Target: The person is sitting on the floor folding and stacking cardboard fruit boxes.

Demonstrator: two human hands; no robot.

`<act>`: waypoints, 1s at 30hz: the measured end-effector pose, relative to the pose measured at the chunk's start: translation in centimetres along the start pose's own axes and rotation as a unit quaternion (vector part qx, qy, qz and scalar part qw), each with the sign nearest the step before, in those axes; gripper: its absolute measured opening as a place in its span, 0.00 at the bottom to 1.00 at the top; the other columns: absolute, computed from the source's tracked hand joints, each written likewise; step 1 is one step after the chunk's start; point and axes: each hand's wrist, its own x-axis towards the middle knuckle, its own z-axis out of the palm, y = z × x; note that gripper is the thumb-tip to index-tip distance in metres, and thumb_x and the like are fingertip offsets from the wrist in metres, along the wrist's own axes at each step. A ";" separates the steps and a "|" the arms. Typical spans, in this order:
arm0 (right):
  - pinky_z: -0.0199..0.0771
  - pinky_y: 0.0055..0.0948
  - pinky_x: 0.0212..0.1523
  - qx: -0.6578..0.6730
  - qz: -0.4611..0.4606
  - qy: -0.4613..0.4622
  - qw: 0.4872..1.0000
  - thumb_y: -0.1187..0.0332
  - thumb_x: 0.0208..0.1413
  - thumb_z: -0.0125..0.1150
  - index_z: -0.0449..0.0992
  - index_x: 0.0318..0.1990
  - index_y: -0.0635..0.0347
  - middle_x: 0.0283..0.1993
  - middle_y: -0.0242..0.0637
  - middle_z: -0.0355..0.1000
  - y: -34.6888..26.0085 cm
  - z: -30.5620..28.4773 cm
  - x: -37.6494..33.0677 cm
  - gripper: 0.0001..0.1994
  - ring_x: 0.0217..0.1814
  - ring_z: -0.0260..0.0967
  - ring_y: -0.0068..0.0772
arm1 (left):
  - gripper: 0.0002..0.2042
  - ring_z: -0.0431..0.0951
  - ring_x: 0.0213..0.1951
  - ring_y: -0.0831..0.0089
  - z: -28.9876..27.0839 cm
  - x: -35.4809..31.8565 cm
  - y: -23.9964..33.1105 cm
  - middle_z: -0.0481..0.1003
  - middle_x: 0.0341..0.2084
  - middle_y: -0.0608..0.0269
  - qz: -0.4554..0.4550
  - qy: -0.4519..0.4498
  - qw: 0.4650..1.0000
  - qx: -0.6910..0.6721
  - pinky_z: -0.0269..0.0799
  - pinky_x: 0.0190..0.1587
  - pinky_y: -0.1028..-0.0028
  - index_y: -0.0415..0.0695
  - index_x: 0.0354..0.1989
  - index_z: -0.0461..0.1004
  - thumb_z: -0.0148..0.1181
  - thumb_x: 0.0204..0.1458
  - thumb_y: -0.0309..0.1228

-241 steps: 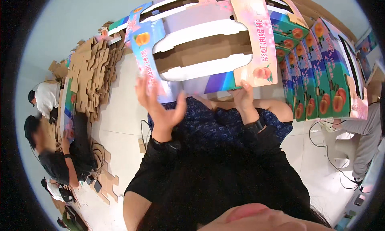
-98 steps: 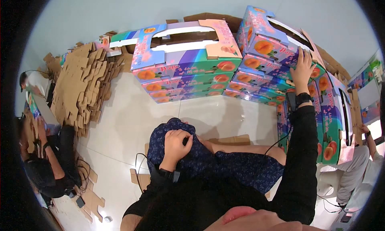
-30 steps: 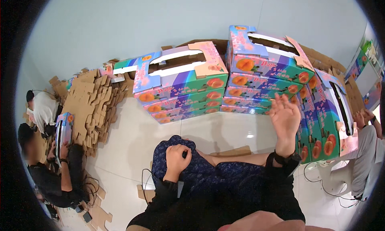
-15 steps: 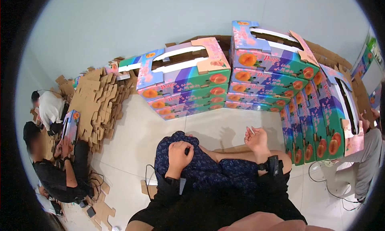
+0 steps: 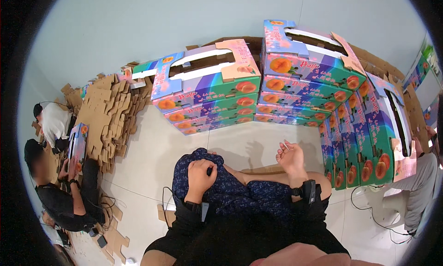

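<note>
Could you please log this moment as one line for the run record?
left hand: fist on dark floral-cloth knee | right hand: open, empty | colourful printed cardboard boxes: stacked ahead

A pale tiled floor [image 5: 152, 150] carries everything here. Straight ahead of the hands, a stack of colourful fruit-printed cartons [image 5: 207, 97] stands on it, with a taller stack [image 5: 307, 81] touching its right side. Beyond the right hand [image 5: 291, 158], a row of the same cartons [image 5: 369, 132] stands on edge. Well to the left of the left hand [image 5: 200, 176], a heap of flat brown cardboard blanks [image 5: 108, 113] lies on the tiles, and loose cardboard scraps [image 5: 115, 238] sit nearer, with a black cable [image 5: 168, 196] trailing between.
</note>
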 end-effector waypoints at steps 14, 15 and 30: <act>0.63 0.30 0.37 -0.029 0.002 -0.012 1.000 0.65 0.50 0.53 0.68 0.42 0.53 0.37 0.31 0.66 0.5 0.5 -1.0 0.11 0.35 0.63 0.30 | 0.03 0.75 0.31 0.64 -0.4 0.0 -0.3 0.73 0.23 0.65 0.016 0.005 1.000 -0.026 0.64 0.43 0.65 0.46 0.25 0.74 0.61 0.44 0.29; 0.63 0.30 0.37 -0.032 0.002 -0.013 0.999 0.65 0.50 0.53 0.68 0.42 0.53 0.37 0.31 0.66 0.5 0.6 -1.2 0.11 0.35 0.63 0.30 | 0.03 0.75 0.31 0.64 -0.3 0.1 -0.2 0.73 0.22 0.65 0.017 0.006 0.999 -0.032 0.64 0.43 0.65 0.46 0.25 0.74 0.61 0.44 0.29; 0.64 0.28 0.36 -0.107 0.054 -0.110 0.987 0.66 0.55 0.51 0.69 0.39 0.56 0.35 0.34 0.69 3.1 0.5 -0.1 0.07 0.34 0.65 0.29 | 0.03 0.75 0.30 0.64 0.4 0.9 -0.1 0.74 0.22 0.67 0.000 -0.016 1.000 -0.013 0.64 0.41 0.66 0.47 0.24 0.74 0.62 0.44 0.29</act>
